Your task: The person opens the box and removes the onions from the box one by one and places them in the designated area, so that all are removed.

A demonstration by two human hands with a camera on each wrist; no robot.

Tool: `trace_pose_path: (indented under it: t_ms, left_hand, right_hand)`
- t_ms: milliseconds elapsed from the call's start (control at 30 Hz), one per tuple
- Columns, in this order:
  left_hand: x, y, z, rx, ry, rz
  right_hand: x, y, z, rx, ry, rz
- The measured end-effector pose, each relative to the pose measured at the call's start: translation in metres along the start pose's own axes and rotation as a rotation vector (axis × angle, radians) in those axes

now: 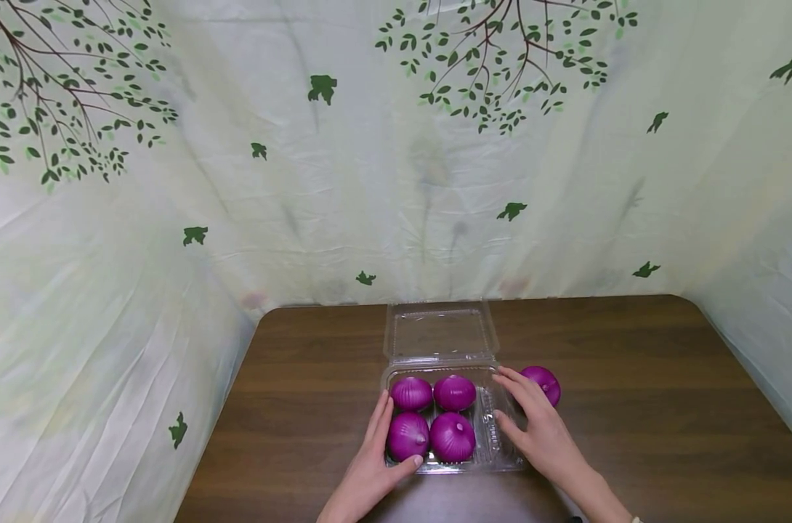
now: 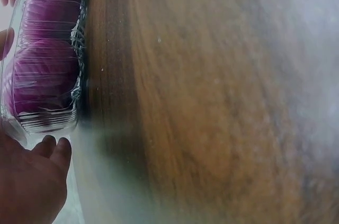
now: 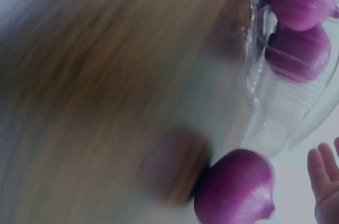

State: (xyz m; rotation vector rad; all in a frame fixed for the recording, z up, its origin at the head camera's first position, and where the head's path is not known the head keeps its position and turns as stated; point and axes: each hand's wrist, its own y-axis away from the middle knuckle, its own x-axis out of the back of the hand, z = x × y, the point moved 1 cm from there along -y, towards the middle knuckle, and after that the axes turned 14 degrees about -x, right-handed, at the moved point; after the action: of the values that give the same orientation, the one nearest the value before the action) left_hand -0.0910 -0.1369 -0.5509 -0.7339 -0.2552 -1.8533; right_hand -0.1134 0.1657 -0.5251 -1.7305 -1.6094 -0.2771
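A clear plastic clamshell container (image 1: 484, 465) lies on the table with its lid (image 1: 443, 330) folded back. Inside it, purple onions fill the left and middle, in a back pair (image 1: 412, 394) and a front pair (image 1: 453, 437); the right-hand part holds none. My left hand (image 1: 373, 465) rests against the container's left side, fingers straight, thumb over the front left corner. At the right rim is my right hand (image 1: 543, 428), its fingers extended and thumb spread, with nothing held. Another onion (image 3: 235, 189) sits on the table right of the container, partly hidden by that hand in the head view.
The brown wooden table (image 1: 304, 378) has its back edge against a pale curtain (image 1: 344, 181) printed with leaves and birds. The open lid reaches nearly to that back edge. Part of a dark object (image 1: 574, 519) shows at the bottom edge near the right forearm.
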Motion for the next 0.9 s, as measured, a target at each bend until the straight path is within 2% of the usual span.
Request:
trace_pose_path:
  t_ms: [267,500,900]
  left_hand:
    - [0.0,0.0,0.0,-0.005,0.0,0.004]
    - [-0.001,0.0,-0.001,-0.006,-0.001,-0.002]
    - [0.0,-0.001,0.0,-0.008,0.016,-0.007]
  right_hand:
    - [-0.018,-0.005,-0.006,0.013,-0.017,-0.046]
    - [-0.031,-0.016,-0.006,0.072,-0.009,-0.11]
    - [-0.039,-0.029,-0.007,0.086,0.026,-0.185]
